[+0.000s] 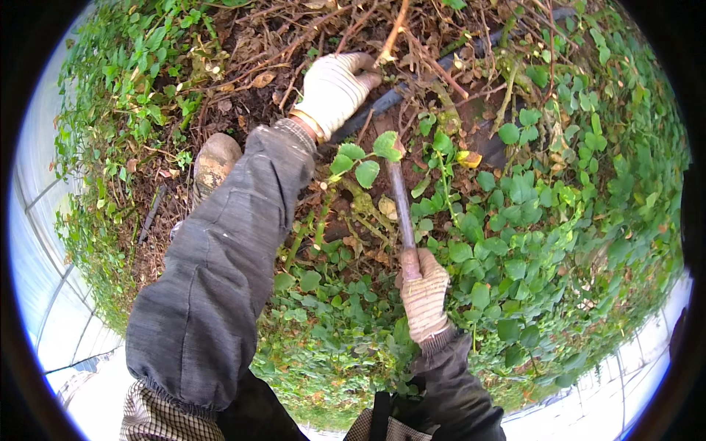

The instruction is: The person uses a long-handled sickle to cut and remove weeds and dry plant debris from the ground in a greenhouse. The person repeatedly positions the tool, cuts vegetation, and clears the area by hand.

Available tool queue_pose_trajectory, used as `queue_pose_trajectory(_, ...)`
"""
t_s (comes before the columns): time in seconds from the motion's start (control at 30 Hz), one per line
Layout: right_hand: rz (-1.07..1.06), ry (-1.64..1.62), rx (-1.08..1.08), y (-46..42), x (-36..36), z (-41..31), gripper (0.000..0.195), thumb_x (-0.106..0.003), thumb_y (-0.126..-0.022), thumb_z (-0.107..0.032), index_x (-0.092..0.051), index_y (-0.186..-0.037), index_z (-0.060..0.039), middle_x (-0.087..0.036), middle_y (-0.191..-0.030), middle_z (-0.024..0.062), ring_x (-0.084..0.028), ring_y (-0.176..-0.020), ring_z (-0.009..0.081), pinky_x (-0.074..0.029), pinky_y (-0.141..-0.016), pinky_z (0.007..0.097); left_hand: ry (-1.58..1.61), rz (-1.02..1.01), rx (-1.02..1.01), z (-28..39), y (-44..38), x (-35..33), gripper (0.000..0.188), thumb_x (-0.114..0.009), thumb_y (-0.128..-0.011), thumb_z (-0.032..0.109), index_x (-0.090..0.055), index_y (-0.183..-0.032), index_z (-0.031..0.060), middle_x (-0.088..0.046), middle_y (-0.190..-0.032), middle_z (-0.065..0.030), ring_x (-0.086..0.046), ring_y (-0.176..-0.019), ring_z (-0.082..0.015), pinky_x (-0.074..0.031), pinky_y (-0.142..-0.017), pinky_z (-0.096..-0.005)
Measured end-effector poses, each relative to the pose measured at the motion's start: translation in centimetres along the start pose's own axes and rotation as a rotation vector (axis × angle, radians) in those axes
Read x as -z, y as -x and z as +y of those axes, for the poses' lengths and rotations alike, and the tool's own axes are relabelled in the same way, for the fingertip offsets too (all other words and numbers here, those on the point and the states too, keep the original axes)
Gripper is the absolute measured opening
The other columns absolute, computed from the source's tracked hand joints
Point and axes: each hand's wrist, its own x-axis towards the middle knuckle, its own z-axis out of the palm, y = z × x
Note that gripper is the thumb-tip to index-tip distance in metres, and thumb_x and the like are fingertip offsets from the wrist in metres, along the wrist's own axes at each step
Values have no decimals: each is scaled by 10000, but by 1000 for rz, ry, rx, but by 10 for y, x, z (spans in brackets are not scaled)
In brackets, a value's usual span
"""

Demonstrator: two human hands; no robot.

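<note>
My left hand (337, 92), in a whitish ribbed work glove, reaches down to the soil and dry stems at the top. Its fingers are curled, with thumb and forefinger beside the pale end of a cut woody stem (395, 32). Whether it grips anything is hidden. My right hand (424, 297), in a soiled glove of the same kind, is closed around the handle of a long-handled tool (402, 204). The slim shaft points away from me, and its far end is hidden behind a leafy sprig (367, 165) and litter.
A black irrigation pipe (380, 105) runs diagonally beyond my left hand. Thorny cut rose-like stumps (361, 201) stand between my arms. Dense green foliage (518, 242) spreads at right. My muddy boot (216, 162) is beside my left forearm. Translucent greenhouse sheeting (47, 231) curves at left.
</note>
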Motion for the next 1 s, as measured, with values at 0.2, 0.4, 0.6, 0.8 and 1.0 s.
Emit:
queue_pose_trajectory(0.2,79,373,86,-13,11,6,451,-596,-1022,-425,-620,-945,19,-526,-619,105,-458,-530,191,-389,-502,375,239,-67,44,-4,1,12,335,-806,-856,159,-733,-1126,-26,-770,-975,-103,-700,-889,-142,-551,-809,-295)
queue_pose_trajectory(0.4,-173,-328,-223,-14,15,0,424,-627,-1005,-448,-649,-959,-28,-545,-613,-10,-389,-470,79,-297,-434,257,388,-70,180,-1,0,18,290,-787,-883,150,-729,-1116,-12,-674,-753,8,-533,-537,-48,-407,-471,-216)
queue_pose_trajectory(0.6,-87,-132,-41,-12,3,12,402,-613,-1020,-416,-635,-953,-20,-527,-624,-12,-447,-531,80,-346,-483,264,468,-90,214,2,-2,28,329,-810,-863,141,-719,-1133,-23,-687,-777,-23,-558,-545,-68,-441,-497,-228)
queue_pose_trajectory(0.8,-31,-75,-25,-7,0,11,347,-602,-1030,-348,-628,-951,-11,-534,-629,51,-504,-551,169,-398,-505,364,519,-95,227,-3,1,25,292,-787,-884,133,-717,-1118,-27,-681,-772,-14,-598,-608,-81,-503,-579,-239)
queue_pose_trajectory(1.0,-111,-403,-240,26,-10,-5,362,-643,-1006,-404,-637,-967,-44,-529,-620,-31,-421,-494,33,-305,-437,215,727,-125,251,0,6,24,233,-725,-918,96,-685,-1107,-35,-701,-775,-71,-675,-652,-152,-580,-638,-287)
